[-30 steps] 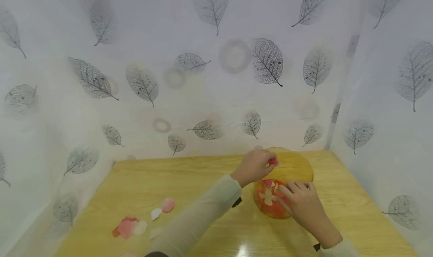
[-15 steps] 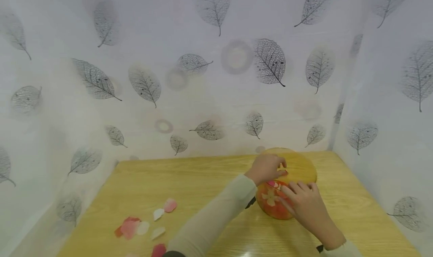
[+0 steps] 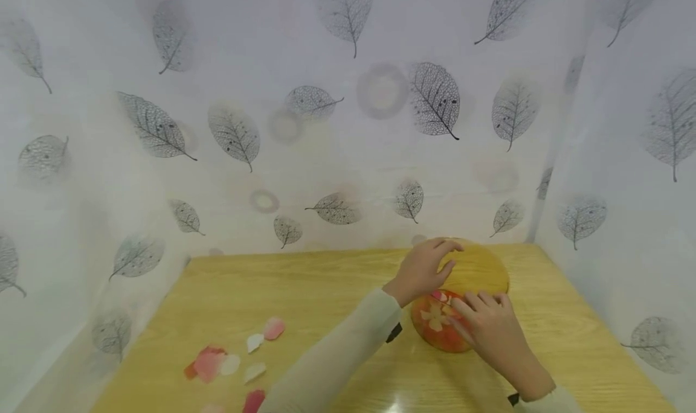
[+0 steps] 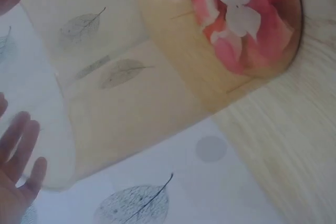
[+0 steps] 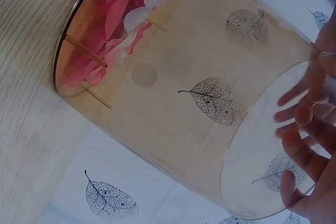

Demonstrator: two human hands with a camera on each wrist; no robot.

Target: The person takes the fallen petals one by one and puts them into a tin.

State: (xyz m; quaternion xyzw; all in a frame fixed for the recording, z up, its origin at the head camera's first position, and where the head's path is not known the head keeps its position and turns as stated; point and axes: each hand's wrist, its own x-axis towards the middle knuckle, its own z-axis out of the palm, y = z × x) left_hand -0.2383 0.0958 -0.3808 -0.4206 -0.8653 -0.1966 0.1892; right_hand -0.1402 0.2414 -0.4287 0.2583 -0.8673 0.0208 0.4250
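A tall, see-through amber vase (image 3: pixel 475 268) stands on the right of the table. In the right wrist view, pink, red and white petals (image 5: pixel 118 11) fill its bottom; in the left wrist view, a white four-lobed flower (image 4: pixel 236 6) shows through the glass. Over the vase's mouth my left hand (image 3: pixel 424 268) holds nothing, its fingers spread apart. My right hand (image 3: pixel 497 334) grips the near right rim, thumb low on the outside and index finger across the edge. The fingers (image 5: pixel 304 148) partly hide that stretch of rim.
On the table's left lie loose petals: a pink cluster (image 3: pixel 209 364), a single pink petal (image 3: pixel 274 328), white ones (image 3: pixel 254 342) and a dark pink one (image 3: pixel 254 401) beside the left sleeve. Sheer leaf-print curtains (image 3: pixel 337 135) enclose the table's back and sides.
The small red-pink petal that my left fingers held is out of them; the fingers have spread and lifted a little. My right hand stays at the vase. The head view shifted slightly.
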